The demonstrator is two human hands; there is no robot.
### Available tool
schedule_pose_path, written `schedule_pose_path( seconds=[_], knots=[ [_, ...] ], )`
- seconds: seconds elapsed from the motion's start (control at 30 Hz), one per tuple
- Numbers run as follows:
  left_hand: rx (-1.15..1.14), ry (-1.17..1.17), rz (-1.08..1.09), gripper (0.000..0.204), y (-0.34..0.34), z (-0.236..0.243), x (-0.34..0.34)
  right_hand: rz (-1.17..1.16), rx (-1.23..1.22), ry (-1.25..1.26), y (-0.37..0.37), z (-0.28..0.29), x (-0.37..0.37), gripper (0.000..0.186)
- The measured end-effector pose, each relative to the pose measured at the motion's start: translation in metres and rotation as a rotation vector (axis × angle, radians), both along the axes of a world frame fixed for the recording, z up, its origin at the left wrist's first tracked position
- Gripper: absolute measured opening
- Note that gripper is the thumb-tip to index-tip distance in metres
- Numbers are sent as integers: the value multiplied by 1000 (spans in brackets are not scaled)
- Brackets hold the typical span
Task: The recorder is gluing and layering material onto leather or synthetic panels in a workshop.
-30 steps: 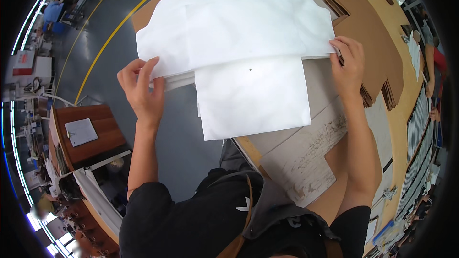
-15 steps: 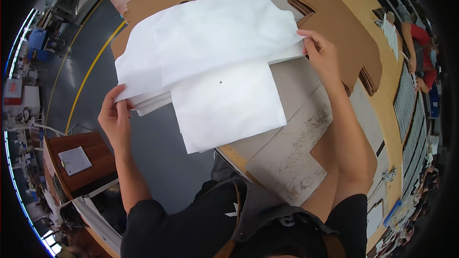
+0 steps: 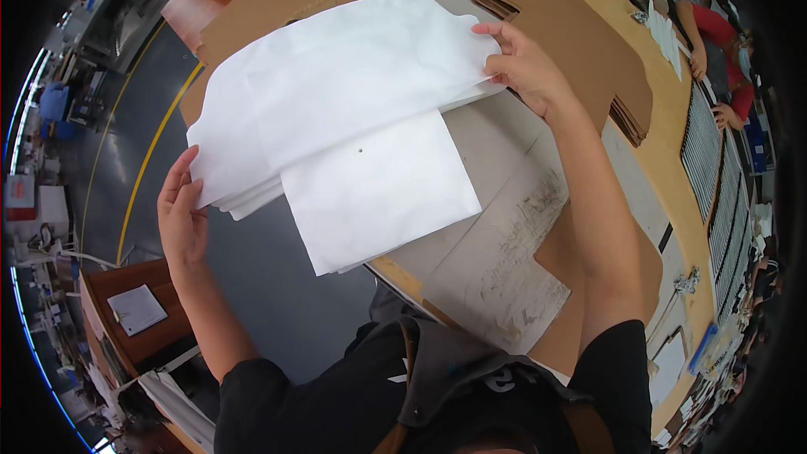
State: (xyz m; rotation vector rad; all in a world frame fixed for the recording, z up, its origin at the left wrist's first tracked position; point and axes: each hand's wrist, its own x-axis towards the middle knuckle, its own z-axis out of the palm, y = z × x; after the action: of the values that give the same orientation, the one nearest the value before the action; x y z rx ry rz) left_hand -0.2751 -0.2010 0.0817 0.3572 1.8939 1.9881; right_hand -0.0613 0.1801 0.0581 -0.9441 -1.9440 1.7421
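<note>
My left hand [image 3: 181, 206] grips the left end of a wide white sheet [image 3: 345, 59] with a curved far edge, fingers on top near its corner. My right hand [image 3: 525, 71] pinches the sheet's right end. Beneath lie more white layers, and a squarer white piece [image 3: 378, 202] with a small hole extends toward me from under the wide sheet. The whole white stack rests over the grey, scuffed worktop [image 3: 496, 277], partly overhanging its left edge, and covers part of the brown cut pieces behind it.
Brown pattern stacks [image 3: 572, 42] lie at right and far side. A wooden stand [image 3: 113, 282] with a clipboard [image 3: 139, 309] is at lower left, beside a yellow-lined floor [image 3: 235, 286]. A co-worker in red [image 3: 740, 97] works at upper right, near slatted racks [image 3: 706, 160].
Both hands and the white sheet have shifted leftward in the picture, the right end rising and the sheet slanting more. The surroundings have shifted too, as the head view turned.
</note>
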Motion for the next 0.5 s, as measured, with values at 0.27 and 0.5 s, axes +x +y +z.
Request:
schedule_pose_path(
  seconds=[0.27, 0.5],
  knots=[
    [-140, 147, -8, 25, 0, -13, -28, 0, 119, -173, 9, -9, -22, 29],
    [-168, 110, -135, 27, 14, 10, -36, 96, 211, 10, 19, -11, -36, 34]
  ],
)
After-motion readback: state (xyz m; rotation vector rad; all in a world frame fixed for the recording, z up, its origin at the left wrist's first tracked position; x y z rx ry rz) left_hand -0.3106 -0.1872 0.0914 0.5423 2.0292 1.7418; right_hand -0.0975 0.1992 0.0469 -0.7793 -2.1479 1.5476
